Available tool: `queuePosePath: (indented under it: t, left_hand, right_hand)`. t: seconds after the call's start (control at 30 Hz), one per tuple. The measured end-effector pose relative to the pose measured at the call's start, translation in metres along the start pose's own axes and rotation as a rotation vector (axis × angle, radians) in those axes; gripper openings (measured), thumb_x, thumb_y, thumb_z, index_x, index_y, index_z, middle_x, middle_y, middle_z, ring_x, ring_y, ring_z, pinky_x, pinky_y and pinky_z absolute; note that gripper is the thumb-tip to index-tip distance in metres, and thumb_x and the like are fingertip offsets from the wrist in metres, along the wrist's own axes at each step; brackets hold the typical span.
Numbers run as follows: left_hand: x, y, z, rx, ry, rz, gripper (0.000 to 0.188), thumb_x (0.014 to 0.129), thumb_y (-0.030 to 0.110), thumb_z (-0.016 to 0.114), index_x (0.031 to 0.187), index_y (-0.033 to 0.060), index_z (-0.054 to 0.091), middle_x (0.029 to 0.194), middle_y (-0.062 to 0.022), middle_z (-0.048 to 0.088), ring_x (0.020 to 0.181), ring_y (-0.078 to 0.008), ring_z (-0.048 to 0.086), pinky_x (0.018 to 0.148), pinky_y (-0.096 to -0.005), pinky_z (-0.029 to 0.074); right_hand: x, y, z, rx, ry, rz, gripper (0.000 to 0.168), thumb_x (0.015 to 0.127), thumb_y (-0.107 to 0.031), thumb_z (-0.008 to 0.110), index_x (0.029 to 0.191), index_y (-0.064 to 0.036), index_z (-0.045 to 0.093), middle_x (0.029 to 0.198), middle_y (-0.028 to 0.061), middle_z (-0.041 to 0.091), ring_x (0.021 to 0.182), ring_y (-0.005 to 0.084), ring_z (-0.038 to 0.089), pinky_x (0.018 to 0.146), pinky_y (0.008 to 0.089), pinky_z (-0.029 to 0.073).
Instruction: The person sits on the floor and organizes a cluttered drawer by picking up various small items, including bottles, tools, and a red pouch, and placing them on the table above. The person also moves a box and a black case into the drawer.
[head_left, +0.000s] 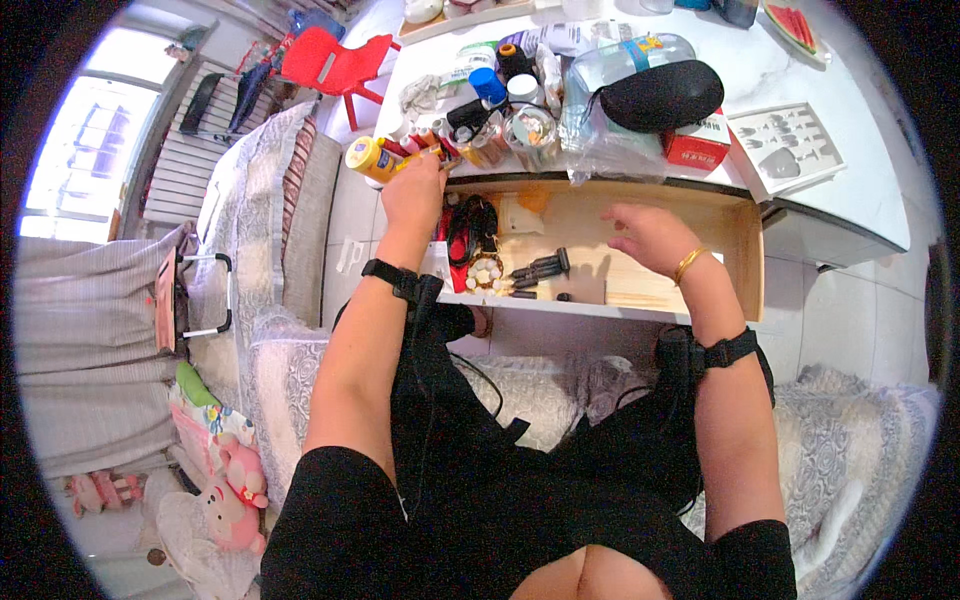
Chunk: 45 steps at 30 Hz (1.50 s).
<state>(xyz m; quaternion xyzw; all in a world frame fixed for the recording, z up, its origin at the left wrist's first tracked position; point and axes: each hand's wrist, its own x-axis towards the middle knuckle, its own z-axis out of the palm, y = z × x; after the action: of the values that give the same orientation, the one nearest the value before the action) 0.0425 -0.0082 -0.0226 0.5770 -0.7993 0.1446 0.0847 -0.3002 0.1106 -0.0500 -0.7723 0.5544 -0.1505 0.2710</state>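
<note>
My left hand (417, 187) is at the table's left front edge, its fingers at a yellow stick-like item (420, 157) among small tubes; whether it grips that is unclear. A yellow canister (369, 159) stands just left of it. My right hand (651, 238) hovers over the right half of an open wooden drawer (675, 304), fingers apart and holding nothing. In the drawer lie several black cylindrical items (541, 268), a beaded bracelet (484, 274), a coiled black cable or strap (474, 229) and a small whitish packet (520, 214).
On the white table are a clear jar (529, 129), a blue-capped bottle (487, 86), a black case (663, 96), a red box (696, 142), a white tray of utensil shapes (787, 146) and watermelon (792, 27). A red chair (337, 61) stands beyond the table's left side.
</note>
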Motion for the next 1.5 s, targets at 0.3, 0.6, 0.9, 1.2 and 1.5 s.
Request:
queuePosePath:
  t: [0.3, 0.6, 0.9, 1.2, 1.5]
  left_hand:
    - [0.009, -0.005, -0.002, 0.037, 0.034, 0.033, 0.024, 0.088, 0.031, 0.065, 0.103, 0.0129, 0.060, 0.094, -0.0096, 0.069, 0.084, -0.0293, 0.068, 0.068, -0.0433, 0.053]
    - [-0.002, 0.009, -0.029, -0.091, 0.138, 0.194, 0.019, 0.087, 0.029, 0.066, 0.096, 0.0126, 0.061, 0.087, -0.0074, 0.068, 0.080, -0.0289, 0.067, 0.065, -0.0407, 0.053]
    - [-0.002, 0.071, 0.000, -0.184, -0.429, 0.812, 0.015, 0.082, 0.017, 0.064, 0.096, 0.0104, 0.064, 0.092, -0.0111, 0.068, 0.086, -0.0335, 0.067, 0.070, -0.0440, 0.054]
    - [-0.008, 0.143, 0.091, -0.200, -0.728, 0.898, 0.021, 0.085, 0.025, 0.059, 0.088, 0.0080, 0.070, 0.084, -0.0192, 0.069, 0.080, -0.0392, 0.068, 0.071, -0.0491, 0.054]
    - [-0.010, 0.167, 0.147, -0.386, -0.951, 0.999, 0.029, 0.087, 0.032, 0.053, 0.086, 0.0074, 0.069, 0.080, -0.0184, 0.068, 0.076, -0.0374, 0.066, 0.070, -0.0464, 0.053]
  right_hand:
    - [0.005, -0.004, -0.005, -0.026, -0.010, 0.005, 0.036, 0.086, -0.024, 0.068, 0.120, -0.011, 0.061, 0.106, 0.0157, 0.070, 0.098, 0.0353, 0.066, 0.085, 0.0457, 0.052]
    - [0.011, -0.006, -0.011, -0.003, -0.016, -0.022, 0.032, 0.088, -0.020, 0.066, 0.116, -0.005, 0.060, 0.105, 0.0180, 0.069, 0.098, 0.0364, 0.065, 0.085, 0.0438, 0.052]
    - [0.004, -0.005, -0.004, -0.030, -0.015, -0.029, 0.034, 0.088, -0.023, 0.067, 0.117, -0.008, 0.059, 0.106, 0.0173, 0.069, 0.100, 0.0354, 0.065, 0.086, 0.0448, 0.052]
    - [0.003, -0.010, -0.008, -0.062, 0.014, -0.034, 0.033, 0.089, -0.028, 0.064, 0.118, -0.012, 0.059, 0.107, 0.0154, 0.068, 0.100, 0.0360, 0.065, 0.087, 0.0471, 0.052]
    - [0.002, -0.010, -0.013, -0.098, -0.004, 0.000, 0.033, 0.089, -0.026, 0.066, 0.118, -0.013, 0.057, 0.107, 0.0128, 0.067, 0.103, 0.0326, 0.063, 0.088, 0.0460, 0.048]
